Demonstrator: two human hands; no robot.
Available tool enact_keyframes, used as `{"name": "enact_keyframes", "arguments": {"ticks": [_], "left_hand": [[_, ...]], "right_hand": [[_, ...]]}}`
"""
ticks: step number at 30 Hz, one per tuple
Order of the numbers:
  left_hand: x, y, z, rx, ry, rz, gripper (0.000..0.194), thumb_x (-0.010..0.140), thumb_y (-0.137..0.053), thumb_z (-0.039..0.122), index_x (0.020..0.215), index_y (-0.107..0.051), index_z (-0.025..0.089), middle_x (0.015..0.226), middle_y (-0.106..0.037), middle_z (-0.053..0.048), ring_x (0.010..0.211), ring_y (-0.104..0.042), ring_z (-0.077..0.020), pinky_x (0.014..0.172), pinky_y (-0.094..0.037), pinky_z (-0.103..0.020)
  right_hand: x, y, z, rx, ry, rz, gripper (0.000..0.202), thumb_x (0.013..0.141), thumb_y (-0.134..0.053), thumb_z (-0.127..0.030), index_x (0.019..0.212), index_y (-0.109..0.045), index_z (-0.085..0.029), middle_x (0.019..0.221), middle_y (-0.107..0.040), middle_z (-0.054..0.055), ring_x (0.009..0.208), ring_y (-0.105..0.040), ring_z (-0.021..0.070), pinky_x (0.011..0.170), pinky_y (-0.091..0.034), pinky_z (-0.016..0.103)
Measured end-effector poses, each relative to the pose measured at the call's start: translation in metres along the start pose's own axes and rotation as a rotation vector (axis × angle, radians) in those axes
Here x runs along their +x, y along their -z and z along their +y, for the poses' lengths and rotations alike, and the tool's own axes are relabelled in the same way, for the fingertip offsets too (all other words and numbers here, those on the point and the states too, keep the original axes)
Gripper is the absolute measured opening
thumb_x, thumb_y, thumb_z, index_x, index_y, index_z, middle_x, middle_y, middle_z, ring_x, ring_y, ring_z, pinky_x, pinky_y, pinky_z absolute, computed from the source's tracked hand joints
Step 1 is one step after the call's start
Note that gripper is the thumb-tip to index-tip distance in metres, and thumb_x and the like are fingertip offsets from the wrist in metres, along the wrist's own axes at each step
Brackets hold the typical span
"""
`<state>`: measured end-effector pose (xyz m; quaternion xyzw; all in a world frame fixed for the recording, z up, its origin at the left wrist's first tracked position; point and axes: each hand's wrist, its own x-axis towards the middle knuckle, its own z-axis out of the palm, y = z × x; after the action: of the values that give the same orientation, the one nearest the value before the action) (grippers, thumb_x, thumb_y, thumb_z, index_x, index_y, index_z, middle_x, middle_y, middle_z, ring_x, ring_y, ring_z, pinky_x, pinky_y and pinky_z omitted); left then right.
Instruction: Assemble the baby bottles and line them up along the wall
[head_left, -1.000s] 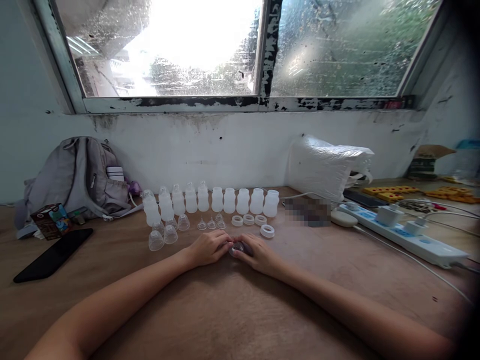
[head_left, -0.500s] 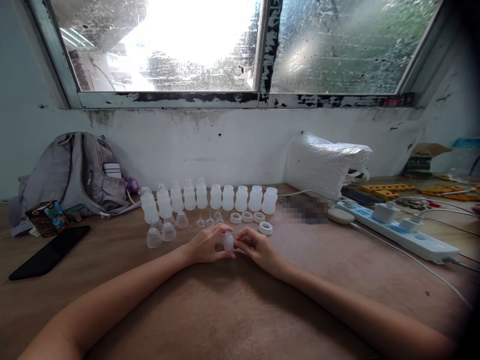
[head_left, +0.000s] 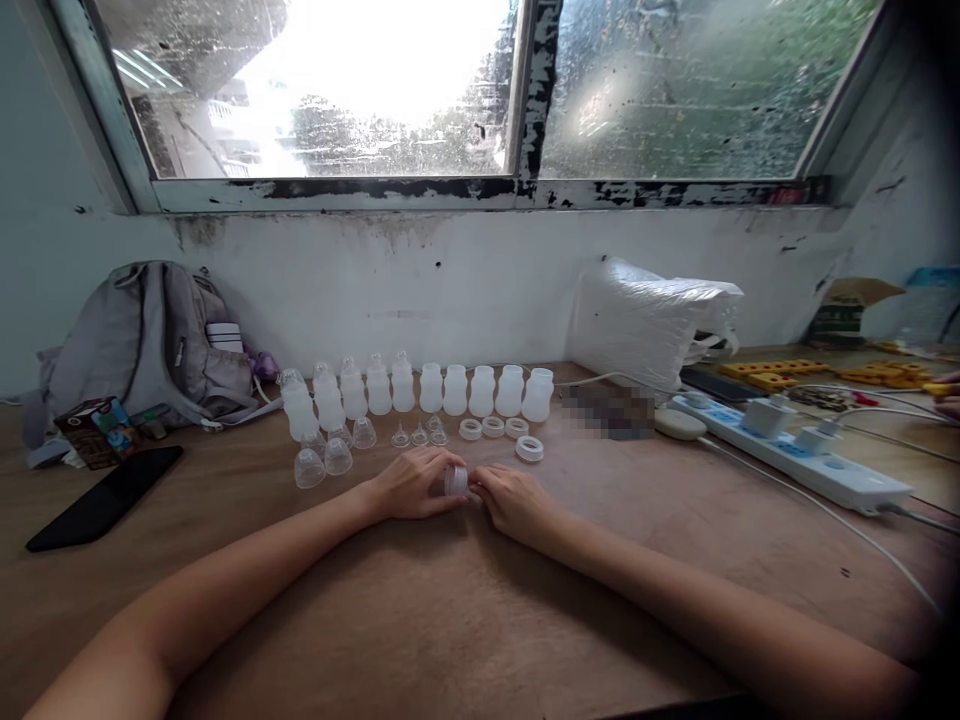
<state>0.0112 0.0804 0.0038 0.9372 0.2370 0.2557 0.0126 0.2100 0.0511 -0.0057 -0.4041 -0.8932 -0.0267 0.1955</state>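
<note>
My left hand (head_left: 415, 484) is curled around a translucent white bottle collar ring (head_left: 456, 481), held on its side just above or on the table. Close against the ring's right side, my right hand (head_left: 517, 502) has its thumb and fingertips pinched together; what they grip is too small and hidden to make out. Beyond the hands lie clear bottle nipples (head_left: 418, 435) and several loose collar rings (head_left: 529, 449). Behind these stands a row of baby bottles: capped bottles with nipples (head_left: 378, 388) on the left, open bottles (head_left: 482, 392) on the right. Clear dome caps (head_left: 338, 457) stand left of my left hand.
On the left are a grey backpack (head_left: 150, 325), a small box (head_left: 94, 432) and a black phone (head_left: 105, 498). A white plastic bag (head_left: 645, 320), a power strip (head_left: 795, 455) with cables and yellow parts (head_left: 776, 370) occupy the right. Another person's hand (head_left: 949, 400) shows at the right edge.
My right hand has turned slightly, its fingers now bunched more closely beside the ring. My left hand still holds the ring. Another person's hand has appeared at the far right.
</note>
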Motion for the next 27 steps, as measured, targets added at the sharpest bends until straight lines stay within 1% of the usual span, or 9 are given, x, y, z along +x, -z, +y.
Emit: {"name": "enact_keyframes", "arguments": {"ticks": [3,5,9,13,18,22,24,27], "left_hand": [[-0.002,0.006,-0.003,-0.01,-0.021,-0.05,0.037,0.08,-0.047,0.045,0.102,-0.048,0.015,0.086,-0.059,-0.007,0.076,-0.056,-0.0181,0.075,-0.042,-0.03],[-0.003,0.011,-0.005,-0.035,-0.05,-0.092,0.037,0.08,-0.046,0.045,0.102,-0.047,0.015,0.08,-0.058,-0.006,0.071,-0.055,-0.0169,0.071,-0.042,-0.028],[-0.004,0.017,-0.009,-0.057,-0.067,-0.137,0.039,0.08,-0.046,0.047,0.103,-0.045,0.016,0.075,-0.055,-0.004,0.067,-0.052,-0.016,0.067,-0.041,-0.026],[-0.007,0.016,-0.015,-0.075,-0.08,-0.149,0.038,0.08,-0.046,0.045,0.103,-0.044,0.015,0.074,-0.053,-0.003,0.066,-0.051,-0.0151,0.066,-0.041,-0.026],[-0.012,0.012,-0.024,-0.09,-0.083,-0.069,0.039,0.079,-0.046,0.044,0.104,-0.043,0.015,0.08,-0.056,-0.006,0.071,-0.053,-0.0161,0.069,-0.042,-0.028],[-0.011,0.01,-0.023,-0.081,-0.107,-0.074,0.039,0.078,-0.048,0.044,0.105,-0.044,0.015,0.081,-0.058,-0.006,0.071,-0.055,-0.0161,0.071,-0.043,-0.029],[-0.009,0.01,-0.019,-0.073,-0.123,-0.072,0.039,0.078,-0.05,0.043,0.105,-0.044,0.015,0.086,-0.059,-0.007,0.074,-0.056,-0.0163,0.074,-0.043,-0.029],[-0.006,0.012,-0.012,-0.061,-0.131,-0.052,0.042,0.078,-0.052,0.043,0.109,-0.043,0.017,0.1,-0.059,-0.009,0.088,-0.056,-0.0185,0.082,-0.042,-0.031]], "right_hand": [[-0.001,0.008,-0.007,-0.045,0.026,-0.064,0.018,0.087,-0.036,-0.022,0.08,-0.052,-0.017,0.067,-0.062,0.006,0.057,-0.057,0.0167,0.051,-0.03,0.025],[-0.001,0.011,-0.009,-0.047,0.054,-0.086,0.02,0.087,-0.037,-0.024,0.075,-0.051,-0.018,0.061,-0.061,0.005,0.052,-0.055,0.0151,0.048,-0.025,0.025],[0.0,0.011,-0.01,-0.015,0.102,-0.074,0.021,0.087,-0.038,-0.024,0.071,-0.05,-0.017,0.059,-0.06,0.004,0.049,-0.053,0.0133,0.048,-0.023,0.025],[0.001,0.014,-0.01,-0.006,0.128,-0.077,0.021,0.086,-0.037,-0.023,0.071,-0.05,-0.017,0.058,-0.059,0.004,0.047,-0.05,0.0117,0.048,-0.023,0.024],[-0.001,0.02,-0.01,0.06,0.137,-0.051,0.023,0.087,-0.035,-0.023,0.069,-0.049,-0.018,0.057,-0.057,0.002,0.046,-0.047,0.0105,0.047,-0.024,0.023],[-0.004,0.016,-0.008,0.144,0.134,-0.043,0.022,0.086,-0.038,-0.023,0.068,-0.049,-0.018,0.056,-0.056,0.002,0.046,-0.047,0.0105,0.048,-0.026,0.022],[-0.006,0.013,-0.006,0.214,0.095,-0.024,0.023,0.086,-0.039,-0.025,0.066,-0.049,-0.018,0.055,-0.055,0.001,0.046,-0.046,0.0104,0.048,-0.028,0.022],[-0.007,0.008,-0.002,0.389,-0.015,0.037,0.026,0.085,-0.04,-0.03,0.065,-0.05,-0.017,0.053,-0.052,0.0,0.046,-0.044,0.0099,0.047,-0.031,0.021]]}}
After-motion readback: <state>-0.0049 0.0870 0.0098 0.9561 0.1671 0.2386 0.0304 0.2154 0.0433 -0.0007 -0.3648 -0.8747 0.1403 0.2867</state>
